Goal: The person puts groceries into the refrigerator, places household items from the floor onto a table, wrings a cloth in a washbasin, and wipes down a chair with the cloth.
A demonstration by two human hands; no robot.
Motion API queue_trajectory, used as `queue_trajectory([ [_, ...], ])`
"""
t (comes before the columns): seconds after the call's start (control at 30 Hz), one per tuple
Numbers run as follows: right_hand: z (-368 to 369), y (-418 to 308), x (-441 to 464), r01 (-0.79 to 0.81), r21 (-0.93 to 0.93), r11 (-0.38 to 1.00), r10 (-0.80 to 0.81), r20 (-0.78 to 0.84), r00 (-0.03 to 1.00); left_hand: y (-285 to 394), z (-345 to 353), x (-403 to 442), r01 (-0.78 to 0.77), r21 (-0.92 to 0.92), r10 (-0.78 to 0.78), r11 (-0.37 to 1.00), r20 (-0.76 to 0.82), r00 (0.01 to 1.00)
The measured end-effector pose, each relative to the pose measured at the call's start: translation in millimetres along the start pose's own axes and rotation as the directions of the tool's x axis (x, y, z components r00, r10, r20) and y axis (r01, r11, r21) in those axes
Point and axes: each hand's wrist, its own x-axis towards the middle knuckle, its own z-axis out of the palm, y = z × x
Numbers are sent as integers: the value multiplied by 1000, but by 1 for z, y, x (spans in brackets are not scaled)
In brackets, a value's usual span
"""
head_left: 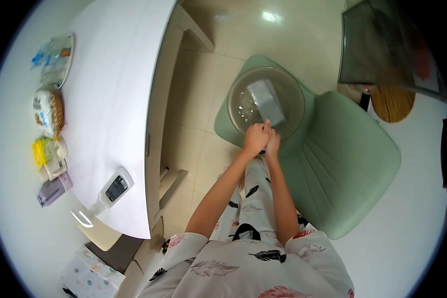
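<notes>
Two hands clenched, left hand (257, 139) against right hand (272, 142), can't tell what's gripped; flat grey rectangular packet (267, 101) in round translucent basin (294, 99).

The chair (352, 164) is smooth green leather-look, faintly glossy; the basin (292, 97) at the seat's front edge, translucent plastic; the tabletop (104, 99), smooth; the bottle (115, 186), pale plastic; the floor tiles (196, 74), glossy
</notes>
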Motion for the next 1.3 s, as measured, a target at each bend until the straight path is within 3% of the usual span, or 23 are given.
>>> queue_trajectory([
  [0.07, 7, 11, -8, 86, -126, 988, -83, 30, 996, -18, -11, -9, 8, -5, -9, 1000, -29, 1000],
  [0.13, 12, 17, -17, 183, -252, 950, -170, 74, 983, -40, -24, -25, 42, -199, -56, 979, -65, 996],
  [0.23, 25, 18, -43, 403, -464, 789, -252, 353, 901, -111, -44, -54, 107, -523, -152, 846, -44, 987],
  [0.3, 37, 16, -74, -150, -346, 926, 283, 374, 883, -137, -70, -96, 150, -722, -236, 675, -19, 972],
  [0.33, 40, 23, -87, -111, -395, 912, 284, 411, 867, -136, -90, -126, 180, -833, -277, 523, 33, 960],
  [0.37, 43, 36, -100, -123, -319, 940, 295, 572, 765, -142, -110, -156, 194, -915, -293, 355, 89, 952],
  [0.4, 44, 51, -113, -160, -256, 953, 298, 713, 635, -154, -123, -184, 136, -938, -301, 318, 36, 953],
  [0.47, 46, 70, -146, -10, -383, 924, 338, 802, 492, -172, -134, -238, 128, -952, -319, 278, 34, 947],
  [0.53, 54, 97, -207, 415, -498, 761, 192, 785, 589, -185, -129, -284, 30, -974, -445, 226, -76, 892],
  [0.6, 61, 124, -267, 568, -386, 727, 98, 877, 471, -198, -120, -322, 34, -978, -658, 206, -113, 744],
  [0.63, 64, 143, -287, 705, -303, 641, 29, 928, 372, -230, -92, -316, -209, -954, -699, 216, -301, 649],
  [0.7, 66, 171, -320, 834, -169, 525, 6, 981, 195, -211, -101, -361, -347, -931, -818, 109, -282, 501],
  [0.73, 68, 180, -336, 846, -218, 487, 137, 975, 173, -200, -106, -385, -423, -906, -896, 30, -212, 391],
  [0.8, 68, 198, -370, 879, -241, 412, 299, 947, 120, -210, -100, -417, -549, -835, -934, -30, -172, 312],
  [0.87, 69, 204, -390, 912, -157, 380, 427, 904, -23, -232, -84, -423, -674, -739, -955, 2, -201, 217],
  [0.93, 64, 204, -416, 945, -96, 312, 494, 866, -75, -232, -82, -433, -774, -625, -979, 98, -199, 37],
  [1.03, 64, 227, -419, 940, -85, 331, 582, 802, -132, -248, -73, -444, -763, -620, -982, 183, -148, -115],
  [1.1, 70, 245, -410, 933, -128, 338, 678, 720, -146, -273, -53, -447, -556, -763, -944, 329, -257, -206],
  [1.13, 74, 254, -408, 927, -218, 306, 754, 649, -96, -282, -39, -449, -585, -749, -949, 311, -212, -232],
  [1.2, 97, 278, -392, 865, -436, 249, 885, 466, -20, -295, -17, -453, -515, -537, -742, 668, -530, -410],
  [1.23, 102, 275, -396, 741, -601, 301, 930, 358, -87, -258, -53, -490, -920, -383, -996, 80, -70, -57],
  [1.27, 108, 269, -406, 585, -753, 302, 953, 255, -163, -255, -55, -499, -935, -343, -996, 87, -28, -83],
  [1.3, 114, 261, -421, 675, -678, 291, 955, 246, -164, -252, -50, -504, -859, -457, -973, 231, -109, -204],
])
